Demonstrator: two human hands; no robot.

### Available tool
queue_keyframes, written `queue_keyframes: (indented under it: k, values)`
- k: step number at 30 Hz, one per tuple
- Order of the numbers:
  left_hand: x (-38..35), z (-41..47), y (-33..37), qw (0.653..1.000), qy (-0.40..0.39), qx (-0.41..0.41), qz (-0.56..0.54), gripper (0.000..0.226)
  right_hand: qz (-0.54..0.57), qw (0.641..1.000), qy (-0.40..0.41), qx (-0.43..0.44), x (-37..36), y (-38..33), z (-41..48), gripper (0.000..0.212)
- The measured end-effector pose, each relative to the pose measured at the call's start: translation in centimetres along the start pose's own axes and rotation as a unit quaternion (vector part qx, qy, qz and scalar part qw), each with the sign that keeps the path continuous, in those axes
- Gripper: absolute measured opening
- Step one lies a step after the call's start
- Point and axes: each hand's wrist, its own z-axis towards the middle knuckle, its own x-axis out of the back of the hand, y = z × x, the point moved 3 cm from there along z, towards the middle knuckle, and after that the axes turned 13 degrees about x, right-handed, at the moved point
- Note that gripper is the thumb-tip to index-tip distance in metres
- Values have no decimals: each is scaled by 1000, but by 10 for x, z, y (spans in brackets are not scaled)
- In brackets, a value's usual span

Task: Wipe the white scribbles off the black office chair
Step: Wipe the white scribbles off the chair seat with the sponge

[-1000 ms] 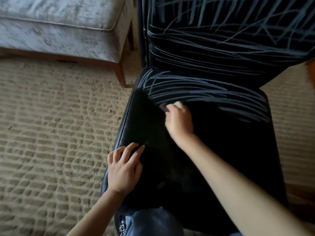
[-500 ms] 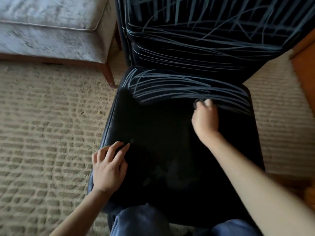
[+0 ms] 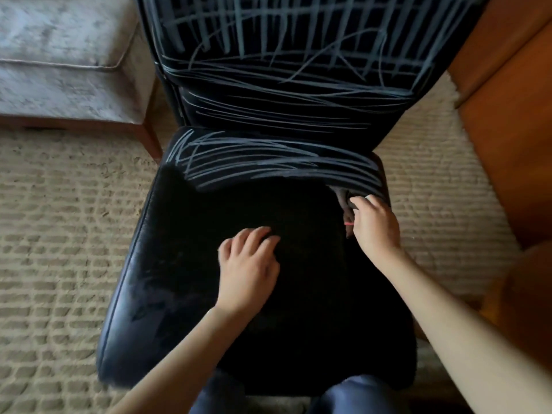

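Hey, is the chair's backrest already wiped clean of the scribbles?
No, white scribbles cover the backrest and the rear of the seat.

The chair (image 3: 179, 294) stands on a rug (image 3: 59, 234), with a sofa (image 3: 65, 55) behind it to the left and furniture (image 3: 507, 144) to the right. Scribbles (image 3: 268, 165) cross the seat's rear and the backrest (image 3: 283, 115). The left hand (image 3: 248, 264) rests mid-seat. The right hand (image 3: 376, 225) (gripping a cloth (image 3: 346, 201)) is at the seat's right edge.

Both forearms (image 3: 179, 354) are bare along all that shows, and the left hand (image 3: 248, 264) and right hand (image 3: 375, 225) are bare too. Blue trousers (image 3: 358, 394), smooth and slightly shiny, cover the two knees (image 3: 218, 398) at the chair's (image 3: 179, 294) front edge.
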Motion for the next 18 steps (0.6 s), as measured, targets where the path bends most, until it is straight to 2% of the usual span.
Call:
queue_keyframes:
  k: [2,7,10,13,18]
  values:
    - [-20,21,29,998,-34,-48,24,40,-23,999,31,16,3,15,-7,24]
    - [-56,43,46,989,-103,-52,90,48,-21,997,72,27,4,51,-31,23]
    - [-65,39,43,988,-88,-59,112,50,-42,995,92,16,7,46,-29,30]
    - [-66,43,45,988,-86,-60,113,51,-83,993,55,61,1,32,-30,38]
    - [-70,42,45,987,-89,-64,117,52,-68,986,67,140,-2,40,-29,41]
